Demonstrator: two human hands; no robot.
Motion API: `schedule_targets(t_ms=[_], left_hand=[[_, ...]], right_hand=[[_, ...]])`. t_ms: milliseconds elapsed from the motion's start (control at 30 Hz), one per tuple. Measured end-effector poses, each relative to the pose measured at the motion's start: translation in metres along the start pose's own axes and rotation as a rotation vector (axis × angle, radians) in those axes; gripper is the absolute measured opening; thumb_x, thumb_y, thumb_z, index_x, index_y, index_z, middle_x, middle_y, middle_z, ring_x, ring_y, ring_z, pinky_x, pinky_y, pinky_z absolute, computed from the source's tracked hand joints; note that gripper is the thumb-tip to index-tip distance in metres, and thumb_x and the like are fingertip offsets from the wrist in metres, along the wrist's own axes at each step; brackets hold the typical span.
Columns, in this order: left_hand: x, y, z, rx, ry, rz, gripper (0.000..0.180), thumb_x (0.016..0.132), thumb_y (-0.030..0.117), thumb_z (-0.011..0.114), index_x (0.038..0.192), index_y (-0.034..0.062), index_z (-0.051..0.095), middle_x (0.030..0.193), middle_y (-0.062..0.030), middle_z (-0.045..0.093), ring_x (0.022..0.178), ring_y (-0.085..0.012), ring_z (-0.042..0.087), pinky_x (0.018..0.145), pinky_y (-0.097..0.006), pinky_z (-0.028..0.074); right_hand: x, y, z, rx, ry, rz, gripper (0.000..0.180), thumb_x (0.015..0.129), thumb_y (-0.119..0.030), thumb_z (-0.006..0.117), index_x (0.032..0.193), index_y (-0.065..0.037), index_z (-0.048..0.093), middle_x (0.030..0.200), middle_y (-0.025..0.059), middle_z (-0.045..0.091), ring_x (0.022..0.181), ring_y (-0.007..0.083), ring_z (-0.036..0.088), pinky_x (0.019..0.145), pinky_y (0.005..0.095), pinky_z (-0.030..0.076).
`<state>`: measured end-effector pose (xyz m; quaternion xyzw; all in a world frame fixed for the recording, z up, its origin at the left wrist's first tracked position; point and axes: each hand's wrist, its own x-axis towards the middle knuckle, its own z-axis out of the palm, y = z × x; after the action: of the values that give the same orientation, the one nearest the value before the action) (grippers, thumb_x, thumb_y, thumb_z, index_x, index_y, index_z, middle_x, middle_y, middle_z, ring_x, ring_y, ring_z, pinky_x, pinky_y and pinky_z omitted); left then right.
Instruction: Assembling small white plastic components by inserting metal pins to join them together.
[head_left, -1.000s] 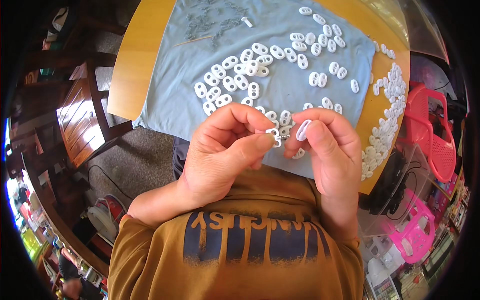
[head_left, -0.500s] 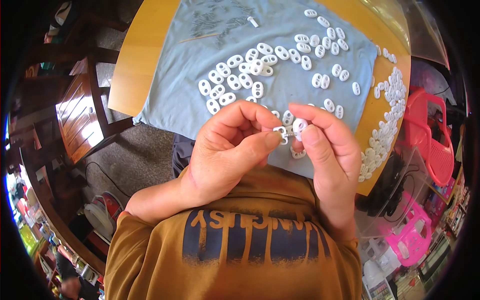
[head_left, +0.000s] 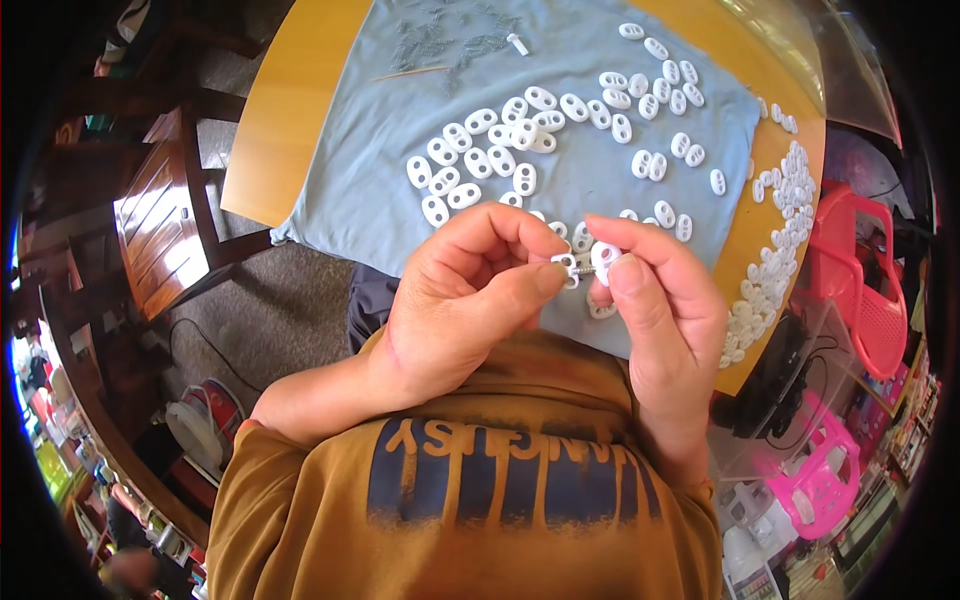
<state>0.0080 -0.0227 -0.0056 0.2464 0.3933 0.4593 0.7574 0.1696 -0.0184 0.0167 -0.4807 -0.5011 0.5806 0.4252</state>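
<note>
Right hand (head_left: 655,310) and left hand (head_left: 465,295) pinching smooth white oval plastic piece (head_left: 603,256), metal pin (head_left: 572,268).

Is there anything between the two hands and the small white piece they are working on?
Nothing visible. The left hand and the right hand both pinch the small white oval plastic piece and a tiny metal part directly with their fingertips, above the grey-blue cloth.

White oval pieces (head_left: 500,160) looked smooth glossy plastic; beneath them blue-grey cloth (head_left: 380,130) was matt, soft; under cloth, table (head_left: 290,90) was smooth wood.
</note>
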Motion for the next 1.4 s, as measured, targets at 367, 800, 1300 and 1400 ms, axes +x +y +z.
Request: schedule_targets(t_ms=[367, 800, 1300, 1400], left_hand=[[-0.003, -0.006, 0.0, 0.034, -0.045, 0.013, 0.013, 0.084, -0.001, 0.056, 0.096, 0.0029, 0.054, 0.08, 0.0027, 0.052, 0.067, -0.002, 0.048, 0.057, -0.016, 0.041], [-0.005, -0.005, -0.004, 0.009, -0.227, 0.031, 0.035, 0.087, -0.003, 0.051, 0.122, -0.0008, 0.048, 0.096, -0.0031, 0.053, 0.083, -0.0092, 0.056, 0.075, -0.02, 0.049], [-0.005, -0.009, -0.004, -0.074, -0.288, 0.043, 0.035, 0.09, 0.0, 0.048, 0.125, -0.0031, 0.044, 0.104, -0.0068, 0.057, 0.096, -0.0109, 0.055, 0.083, -0.024, 0.047], [-0.007, -0.009, -0.003, -0.083, -0.302, 0.051, 0.034, 0.09, 0.0, 0.048, 0.124, -0.0035, 0.044, 0.102, -0.007, 0.058, 0.093, -0.0111, 0.057, 0.081, -0.023, 0.048]], right_hand=[[0.003, 0.006, -0.001, -0.579, -0.048, -0.416, 0.027, 0.08, 0.003, 0.057, 0.106, 0.003, 0.059, 0.072, 0.0083, 0.056, 0.06, 0.0189, 0.051, 0.053, 0.028, 0.041], [-0.007, 0.015, 0.003, -0.078, 0.048, -0.225, 0.014, 0.089, -0.002, 0.051, 0.101, 0.003, 0.053, 0.086, 0.01, 0.061, 0.069, 0.0109, 0.057, 0.063, 0.0215, 0.046], [-0.01, 0.023, 0.0, -0.127, -0.049, -0.321, 0.031, 0.08, -0.002, 0.062, 0.109, 0.0, 0.051, 0.088, 0.0093, 0.059, 0.072, 0.0154, 0.051, 0.062, 0.0252, 0.042], [-0.007, 0.021, -0.005, -0.132, -0.088, -0.334, 0.031, 0.08, -0.003, 0.063, 0.108, 0.0, 0.052, 0.088, 0.0085, 0.059, 0.072, 0.0159, 0.052, 0.063, 0.0256, 0.042]])
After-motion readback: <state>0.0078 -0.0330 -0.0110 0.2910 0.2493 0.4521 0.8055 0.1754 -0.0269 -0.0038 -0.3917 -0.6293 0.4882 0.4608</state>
